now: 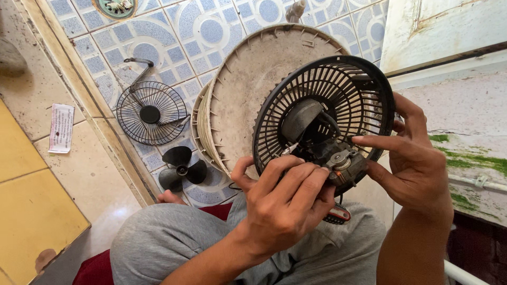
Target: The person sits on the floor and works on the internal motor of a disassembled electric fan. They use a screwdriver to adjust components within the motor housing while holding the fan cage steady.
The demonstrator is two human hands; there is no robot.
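Two hands are working on a small fan's back half here, only the head view to go on. Left hand [282, 203] is curling its fingers [296, 179] around what looks like a screwdriver, tip [289, 150] poking out just above the knuckles into the black rear grille [323, 113]. A red-and-black handle end [338, 214] is peeking out below the palm, so I'm guessing that's the same tool, can't say for sure. Right hand [414, 158] is gripping the grille's rim, index finger stretching across toward the small motor [340, 161], thumb underneath it.

The motor is sitting right between the two sets of fingertips, touching both. To do this bit well, I'd say keep that right hand bracing hard so the grille isn't twisting, and keep the tip square in the screw, since the screw head itself is hidden.

Beyond the fingers, a dusty cream round housing [248, 89] is leaning behind the grille. Well off past the left knuckles, a wire front guard [150, 112] and a black fan blade [181, 169] are lying on the patterned blue tiles [211, 29].
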